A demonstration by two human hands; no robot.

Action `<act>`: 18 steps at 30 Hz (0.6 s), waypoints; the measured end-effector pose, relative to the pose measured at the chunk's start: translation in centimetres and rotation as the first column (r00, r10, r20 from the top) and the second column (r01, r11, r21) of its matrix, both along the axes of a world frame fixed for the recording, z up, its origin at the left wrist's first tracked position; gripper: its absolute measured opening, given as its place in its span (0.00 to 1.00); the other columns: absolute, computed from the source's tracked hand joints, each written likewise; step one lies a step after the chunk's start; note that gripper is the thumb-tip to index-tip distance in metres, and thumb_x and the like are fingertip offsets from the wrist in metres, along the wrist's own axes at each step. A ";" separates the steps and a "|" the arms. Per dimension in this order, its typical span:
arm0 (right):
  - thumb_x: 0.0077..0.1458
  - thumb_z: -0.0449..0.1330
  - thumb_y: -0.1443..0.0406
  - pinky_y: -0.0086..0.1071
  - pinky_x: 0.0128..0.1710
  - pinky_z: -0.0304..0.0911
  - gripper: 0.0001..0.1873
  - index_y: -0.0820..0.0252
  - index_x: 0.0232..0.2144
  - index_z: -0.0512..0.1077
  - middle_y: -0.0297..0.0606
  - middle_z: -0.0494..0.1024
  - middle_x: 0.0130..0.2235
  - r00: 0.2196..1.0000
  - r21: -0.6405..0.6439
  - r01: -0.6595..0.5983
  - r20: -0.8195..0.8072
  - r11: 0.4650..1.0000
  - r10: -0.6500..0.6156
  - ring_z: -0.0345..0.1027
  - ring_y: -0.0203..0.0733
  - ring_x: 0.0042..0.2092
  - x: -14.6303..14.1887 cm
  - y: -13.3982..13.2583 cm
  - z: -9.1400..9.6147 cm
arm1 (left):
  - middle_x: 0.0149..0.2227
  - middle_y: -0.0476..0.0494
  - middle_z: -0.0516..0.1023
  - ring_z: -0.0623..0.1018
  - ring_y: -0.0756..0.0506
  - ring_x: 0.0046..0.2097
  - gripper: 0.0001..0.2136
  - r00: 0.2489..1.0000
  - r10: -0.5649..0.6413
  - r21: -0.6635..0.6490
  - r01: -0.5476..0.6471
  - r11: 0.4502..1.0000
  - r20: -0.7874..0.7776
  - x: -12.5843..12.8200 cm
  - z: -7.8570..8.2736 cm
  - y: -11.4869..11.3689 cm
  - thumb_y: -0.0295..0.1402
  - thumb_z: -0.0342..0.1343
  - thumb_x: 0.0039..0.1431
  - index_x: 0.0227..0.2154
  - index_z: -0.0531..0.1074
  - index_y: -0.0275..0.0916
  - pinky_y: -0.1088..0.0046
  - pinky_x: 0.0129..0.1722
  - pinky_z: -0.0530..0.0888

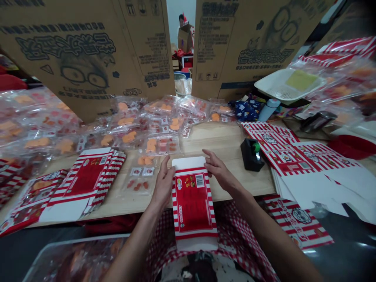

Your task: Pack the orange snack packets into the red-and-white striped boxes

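The left hand [162, 184] meets the edge of a flat red-striped carton [194, 199], fingers apart; the right hand [220, 171], fingers also apart, hovers just beside it over the tabletop [235, 156].

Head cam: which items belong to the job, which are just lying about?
Belonging to the job:
flat red-and-white striped carton between the left hand and right hand
clear pouch of orange and red pieces
stack of flat printed cartons

Lying about:
black tape dispenser
white plastic tray
pale blue bottle
large cardboard boxes
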State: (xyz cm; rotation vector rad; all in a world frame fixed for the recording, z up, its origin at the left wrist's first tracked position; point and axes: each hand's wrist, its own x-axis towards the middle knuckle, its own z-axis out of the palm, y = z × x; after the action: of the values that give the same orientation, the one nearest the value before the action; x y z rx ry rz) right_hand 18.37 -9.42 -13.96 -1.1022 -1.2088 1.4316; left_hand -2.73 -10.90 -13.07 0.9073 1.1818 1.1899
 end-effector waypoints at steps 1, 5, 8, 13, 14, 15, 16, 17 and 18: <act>0.50 0.60 0.58 0.29 0.25 0.53 0.24 0.59 0.49 0.66 0.28 0.67 0.29 1.000 -0.001 -0.027 0.016 1.000 0.027 0.57 0.34 0.27 0.2 0.0 0.2 | 0.40 0.47 0.83 0.81 0.46 0.38 0.28 0.999 -0.046 -0.008 0.047 0.999 0.027 -0.2 0.1 0.1 0.41 0.61 0.56 0.60 0.67 0.43 0.71 0.38 0.77; 0.52 0.59 0.62 0.30 0.29 0.58 0.08 0.61 0.34 0.72 0.32 0.71 0.28 0.982 0.166 -0.070 0.187 0.984 0.038 0.62 0.36 0.29 1.3 -0.3 0.7 | 0.35 0.46 0.83 0.80 0.47 0.34 0.21 0.978 -0.199 0.009 0.199 0.980 0.067 -1.1 -0.4 0.3 0.43 0.67 0.52 0.48 0.78 0.39 0.73 0.36 0.76; 0.55 0.56 0.67 0.30 0.30 0.59 0.09 0.61 0.36 0.75 0.36 0.76 0.33 0.914 0.356 -0.149 0.405 0.923 -0.009 0.65 0.36 0.31 2.0 -0.6 0.8 | 0.29 0.50 0.80 0.76 0.51 0.28 0.17 0.983 -0.184 0.080 0.184 0.980 -0.011 -1.2 -1.0 0.1 0.43 0.67 0.52 0.41 0.80 0.38 0.77 0.30 0.72; 0.61 0.52 0.67 0.31 0.34 0.65 0.18 0.58 0.49 0.77 0.37 0.82 0.38 0.840 0.342 -0.314 0.535 0.885 0.092 0.71 0.37 0.32 2.8 -0.8 1.4 | 0.33 0.48 0.82 0.77 0.50 0.31 0.16 0.973 -0.075 0.199 0.120 0.973 -0.220 -0.7 -0.8 -0.1 0.41 0.67 0.53 0.43 0.81 0.40 0.77 0.32 0.74; 0.61 0.52 0.66 0.32 0.37 0.66 0.18 0.58 0.48 0.78 0.38 0.83 0.41 0.836 0.351 -0.344 0.537 0.871 0.114 0.74 0.39 0.35 2.9 -0.8 1.5 | 0.37 0.45 0.84 0.79 0.48 0.35 0.15 0.968 -0.085 0.207 0.136 0.969 -0.237 -0.8 -0.7 -0.1 0.41 0.66 0.54 0.41 0.82 0.39 0.74 0.36 0.75; 0.62 0.52 0.66 0.34 0.41 0.67 0.18 0.57 0.48 0.78 0.40 0.82 0.44 0.826 0.364 -0.385 0.545 0.848 0.141 0.75 0.41 0.40 3.1 -1.0 1.6 | 0.40 0.42 0.84 0.81 0.45 0.40 0.13 0.963 -0.115 0.208 0.168 0.964 -0.242 -0.9 -0.7 -0.2 0.41 0.66 0.54 0.39 0.83 0.39 0.72 0.41 0.76; 0.62 0.53 0.66 0.36 0.46 0.67 0.17 0.57 0.48 0.78 0.41 0.82 0.47 0.808 0.374 -0.436 0.563 0.819 0.173 0.75 0.42 0.45 3.3 -1.1 1.8 | 0.43 0.40 0.84 0.81 0.43 0.45 0.12 0.961 -0.153 0.204 0.202 0.958 -0.231 -1.0 -0.8 -0.3 0.40 0.66 0.53 0.36 0.83 0.39 0.70 0.45 0.76; 0.62 0.53 0.66 0.38 0.49 0.66 0.17 0.56 0.49 0.77 0.42 0.80 0.50 0.784 0.374 -0.486 0.587 0.790 0.204 0.74 0.44 0.48 3.4 -1.3 1.9 | 0.45 0.39 0.84 0.81 0.41 0.48 0.11 0.959 -0.192 0.195 0.233 0.953 -0.208 -1.2 -1.0 -0.4 0.40 0.67 0.52 0.34 0.84 0.39 0.67 0.48 0.76; 0.62 0.53 0.66 0.39 0.50 0.66 0.17 0.55 0.50 0.77 0.42 0.80 0.51 0.760 0.362 -0.521 0.610 0.773 0.226 0.74 0.44 0.49 3.5 -1.5 2.0 | 0.47 0.38 0.83 0.80 0.39 0.50 0.11 0.957 -0.223 0.178 0.255 0.950 -0.184 -1.3 -1.1 -0.6 0.40 0.67 0.51 0.33 0.84 0.38 0.65 0.50 0.75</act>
State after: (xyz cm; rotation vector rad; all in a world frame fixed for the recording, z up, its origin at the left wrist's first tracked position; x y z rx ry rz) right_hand 21.90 -10.89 -11.95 -0.9118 -2.1984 0.9810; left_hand -4.01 -11.47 -14.18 1.2836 1.0547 1.0644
